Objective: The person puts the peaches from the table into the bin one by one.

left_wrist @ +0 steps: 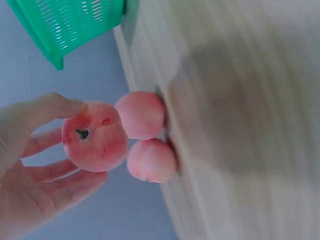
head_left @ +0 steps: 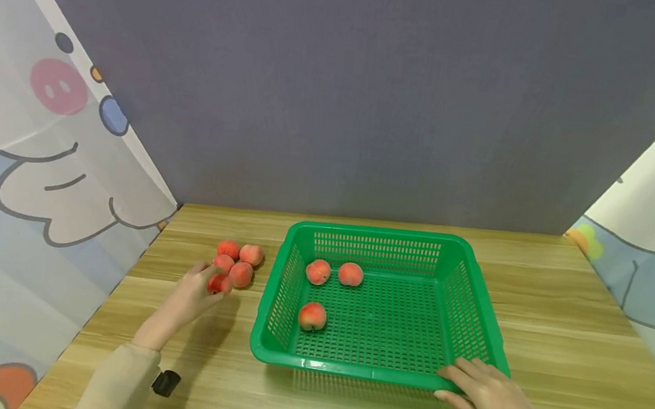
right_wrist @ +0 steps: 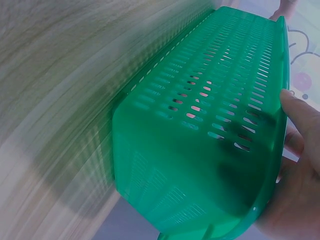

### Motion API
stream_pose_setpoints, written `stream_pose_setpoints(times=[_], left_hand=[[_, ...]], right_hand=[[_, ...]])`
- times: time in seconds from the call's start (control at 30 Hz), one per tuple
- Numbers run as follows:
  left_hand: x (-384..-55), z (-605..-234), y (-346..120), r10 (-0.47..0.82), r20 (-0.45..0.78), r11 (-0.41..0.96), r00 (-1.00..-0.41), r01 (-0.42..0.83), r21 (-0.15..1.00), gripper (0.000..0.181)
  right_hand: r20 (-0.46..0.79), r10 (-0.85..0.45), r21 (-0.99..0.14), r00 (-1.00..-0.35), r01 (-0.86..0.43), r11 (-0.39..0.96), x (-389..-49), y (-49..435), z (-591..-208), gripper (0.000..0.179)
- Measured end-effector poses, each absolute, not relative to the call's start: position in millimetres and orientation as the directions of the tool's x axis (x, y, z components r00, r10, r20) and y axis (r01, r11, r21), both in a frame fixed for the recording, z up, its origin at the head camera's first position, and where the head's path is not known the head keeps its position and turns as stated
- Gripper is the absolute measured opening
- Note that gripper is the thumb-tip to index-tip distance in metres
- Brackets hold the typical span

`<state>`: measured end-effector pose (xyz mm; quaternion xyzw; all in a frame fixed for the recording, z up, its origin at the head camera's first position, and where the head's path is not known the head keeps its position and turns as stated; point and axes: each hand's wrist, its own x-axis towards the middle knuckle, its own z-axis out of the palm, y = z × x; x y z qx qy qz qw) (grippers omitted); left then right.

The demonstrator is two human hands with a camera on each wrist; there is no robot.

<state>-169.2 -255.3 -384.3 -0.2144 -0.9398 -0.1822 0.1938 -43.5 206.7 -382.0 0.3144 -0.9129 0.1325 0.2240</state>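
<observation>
My left hand [head_left: 196, 294] holds a red-pink peach [left_wrist: 95, 137] between thumb and fingers, left of the basket. Its green stem shows in the left wrist view, and two more peaches lie just beyond it. Several loose peaches [head_left: 242, 274] sit in a cluster on the table by that hand. A green plastic basket [head_left: 368, 373] with slotted walls stands in the middle, with three peaches [head_left: 312, 316] inside along its left part. At the basket's near right corner, my right hand [head_left: 485, 391] grips the rim, thumb outside and fingers over the edge.
Both the basket and loose fruit rest on a wood-grain table [head_left: 562, 342]. A grey-blue panel [head_left: 389, 103] rises behind it, and cartoon-printed sheets [head_left: 52, 150] flank the sides. A small black object [head_left: 166, 382] is at the left wrist.
</observation>
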Motion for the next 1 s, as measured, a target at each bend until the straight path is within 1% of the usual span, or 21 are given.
stream_pose_setpoints(times=[0.1, 0.27, 0.37, 0.57, 0.67, 0.8, 1.0], left_hand=[[-171, -377, -254, 0.347, 0.45, 0.837, -0.823, 0.489, 0.248, 0.022], [-171, -360, -249, 0.337, 0.376, 0.842, -0.863, 0.455, 0.29, 0.027], [-173, -351, -245, 0.346, 0.349, 0.846, -0.871, 0.451, 0.286, 0.027], [-179, -334, -233, 0.397, 0.366, 0.827, -0.842, 0.501, 0.255, 0.027], [-182, -326, -224, 0.414, 0.356, 0.82, -0.838, 0.513, 0.253, 0.025], [-185, -316, -212, 0.426, 0.342, 0.82, -0.838, 0.517, 0.246, 0.028], [-191, -304, -195, 0.459, 0.349, 0.806, -0.817, 0.549, 0.224, 0.027]], right_hand=[[0.495, -0.518, -0.096, -0.697, -0.637, 0.765, -44, 207, -383, 0.02], [0.506, -0.528, -0.091, -0.682, -0.651, 0.753, -44, 207, -385, 0.02], [0.506, -0.529, -0.099, -0.681, -0.655, 0.749, -45, 207, -386, 0.02], [0.5, -0.526, -0.101, -0.688, -0.649, 0.754, -45, 207, -386, 0.021], [0.502, -0.526, -0.101, -0.687, -0.65, 0.753, -45, 207, -386, 0.021], [0.502, -0.525, -0.09, -0.687, -0.646, 0.758, -45, 208, -387, 0.021], [0.477, -0.521, -0.096, -0.708, -0.631, 0.77, -43, 207, -384, 0.021]])
